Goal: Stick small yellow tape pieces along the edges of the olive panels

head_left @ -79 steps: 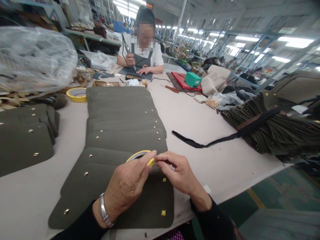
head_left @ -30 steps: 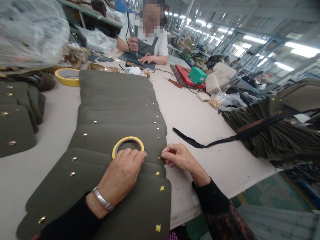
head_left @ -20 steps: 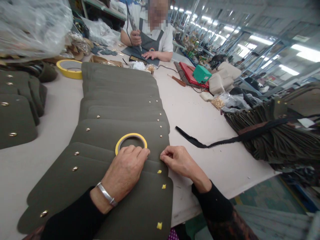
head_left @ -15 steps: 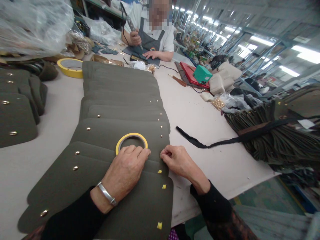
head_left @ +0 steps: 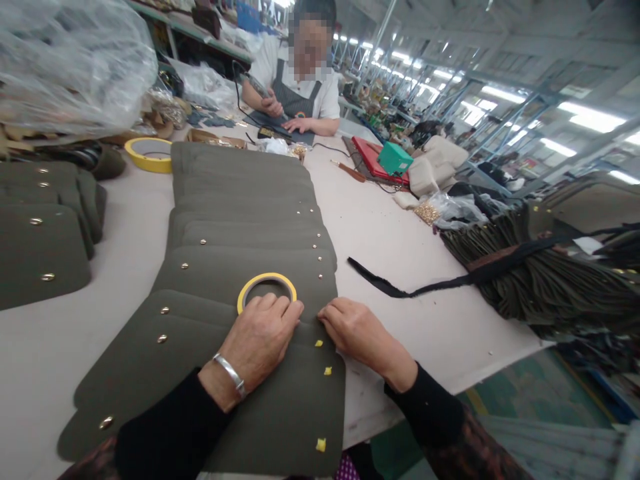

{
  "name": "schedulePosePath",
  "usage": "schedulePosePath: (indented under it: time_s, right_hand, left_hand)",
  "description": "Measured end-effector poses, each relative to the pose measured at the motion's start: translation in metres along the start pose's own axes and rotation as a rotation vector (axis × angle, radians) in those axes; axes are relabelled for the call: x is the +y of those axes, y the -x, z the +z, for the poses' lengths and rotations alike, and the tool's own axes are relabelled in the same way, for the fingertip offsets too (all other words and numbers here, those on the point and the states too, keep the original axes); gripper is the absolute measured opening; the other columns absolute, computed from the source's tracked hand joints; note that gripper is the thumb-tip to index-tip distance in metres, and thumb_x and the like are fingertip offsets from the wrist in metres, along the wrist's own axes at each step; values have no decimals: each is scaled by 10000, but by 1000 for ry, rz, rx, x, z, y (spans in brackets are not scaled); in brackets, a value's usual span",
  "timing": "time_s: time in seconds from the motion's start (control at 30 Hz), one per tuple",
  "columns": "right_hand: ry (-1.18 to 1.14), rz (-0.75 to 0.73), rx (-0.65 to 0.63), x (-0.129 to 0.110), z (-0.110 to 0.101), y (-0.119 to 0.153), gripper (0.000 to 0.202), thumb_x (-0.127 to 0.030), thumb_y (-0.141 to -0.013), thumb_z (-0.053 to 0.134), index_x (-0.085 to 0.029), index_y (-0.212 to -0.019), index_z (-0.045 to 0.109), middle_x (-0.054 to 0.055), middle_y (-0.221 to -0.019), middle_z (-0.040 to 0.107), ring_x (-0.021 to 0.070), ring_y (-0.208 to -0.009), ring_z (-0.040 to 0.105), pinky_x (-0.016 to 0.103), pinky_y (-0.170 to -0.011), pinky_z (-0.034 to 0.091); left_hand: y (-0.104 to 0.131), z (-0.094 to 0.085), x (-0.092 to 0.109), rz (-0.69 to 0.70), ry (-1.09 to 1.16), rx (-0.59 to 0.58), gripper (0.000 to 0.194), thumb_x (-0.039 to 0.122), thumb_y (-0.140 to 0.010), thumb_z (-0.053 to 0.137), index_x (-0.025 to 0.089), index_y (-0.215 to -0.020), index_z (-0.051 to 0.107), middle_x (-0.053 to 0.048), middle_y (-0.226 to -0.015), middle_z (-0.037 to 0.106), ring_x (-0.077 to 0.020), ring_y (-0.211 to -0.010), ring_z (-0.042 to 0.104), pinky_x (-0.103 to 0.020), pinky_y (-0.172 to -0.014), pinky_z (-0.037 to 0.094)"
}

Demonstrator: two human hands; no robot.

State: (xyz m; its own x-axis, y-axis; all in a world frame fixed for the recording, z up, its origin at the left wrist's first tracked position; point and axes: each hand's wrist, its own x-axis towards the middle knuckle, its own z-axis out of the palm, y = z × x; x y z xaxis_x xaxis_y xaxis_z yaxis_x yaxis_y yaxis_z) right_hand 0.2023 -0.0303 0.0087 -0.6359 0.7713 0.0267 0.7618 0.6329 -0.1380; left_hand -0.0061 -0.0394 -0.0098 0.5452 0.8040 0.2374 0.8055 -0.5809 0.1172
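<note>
My left hand is closed around the near side of a yellow roll of tape, which lies tilted over the dark olive panels. My right hand pinches its thumb and fingers together at the panels' right edge; whatever is between the fingertips is hidden. Below it, small yellow tape pieces sit along that edge of the nearest olive panel. The panels overlap in a long row away from me, and gold studs show on their left and right sides.
Another yellow tape roll lies at the back left, near more studded panels. A black strip runs right to a stack of olive pieces. Across the table, a person holds a corded tool over dark material.
The view has shifted slightly, so the scene sits a little lower and the left side further right. My right fingers have shifted slightly at the panel edge. The co-worker's tool tilts lower.
</note>
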Motion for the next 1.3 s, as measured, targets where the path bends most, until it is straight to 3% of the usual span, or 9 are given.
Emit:
schedulePosePath:
  time_s: [0.2,0.37,0.5,0.57,0.67,0.8,0.9,1.07,1.3]
  right_hand:
    - [-161,331,-59,-5,3,-17,175,-181,-884,552,-181,-774,688,72,-782,722,193,-715,654,274,-673,436]
    - [-276,455,15,-7,0,-11,148,-198,-850,574,-190,-801,713,62,-789,736,192,-732,656,265,-651,412]
    - [-411,320,-46,-8,-8,-1,164,-158,-826,571,-184,-735,705,21,-687,703,151,-625,615,244,-586,389]
    - [-490,305,72,-10,-12,3,166,-154,-846,556,-180,-779,706,19,-724,706,144,-654,620,240,-609,412]
    - [-639,293,358,-17,-14,4,170,-166,-882,539,-181,-959,689,38,-861,716,144,-757,641,243,-680,463]
    - [-675,112,466,-27,-12,2,209,-170,-888,546,-194,-1069,647,61,-945,693,160,-826,631,282,-757,497]
    - [-622,36,483,-30,-8,-1,193,-170,-907,533,-193,-1073,629,70,-960,676,166,-863,620,298,-791,505]
    - [-476,-63,514,-28,0,-5,153,-146,-923,484,-185,-951,629,84,-920,670,177,-890,619,305,-819,504]
    - [-342,-12,615,-29,9,-4,151,-93,-837,492,-194,-804,600,48,-738,659,161,-689,606,269,-658,481]
  left_hand:
    - [-1,2,-2,25,-6,58,176,211,-949,401,181,-951,575,-43,-780,566,-218,-733,524,-349,-647,409]
    - [2,0,-6,75,119,207,181,191,-963,378,161,-980,556,-31,-790,591,-176,-731,589,-299,-662,471]
    - [3,-6,-10,139,233,336,180,173,-963,403,172,-1082,537,-37,-906,672,-157,-836,654,-267,-747,512]
    - [4,-9,-10,145,286,392,203,179,-962,422,182,-1136,526,-39,-980,701,-141,-870,673,-238,-769,521]
    - [4,-13,-6,120,314,390,318,219,-965,439,183,-1281,459,-61,-1128,697,-136,-945,684,-213,-806,528]
    - [6,-13,-2,83,289,354,440,261,-975,420,162,-1396,339,-71,-1095,715,-140,-846,710,-216,-741,549]
    - [8,-12,-1,79,262,326,438,277,-977,413,160,-1392,335,-48,-972,741,-141,-731,710,-219,-669,548]
    - [6,-10,1,103,190,319,413,261,-977,415,143,-1368,362,-86,-1077,719,-155,-796,711,-231,-682,542]
    - [3,-13,4,97,250,221,177,224,-978,397,192,-1082,537,-23,-895,703,-142,-761,681,-242,-662,528]
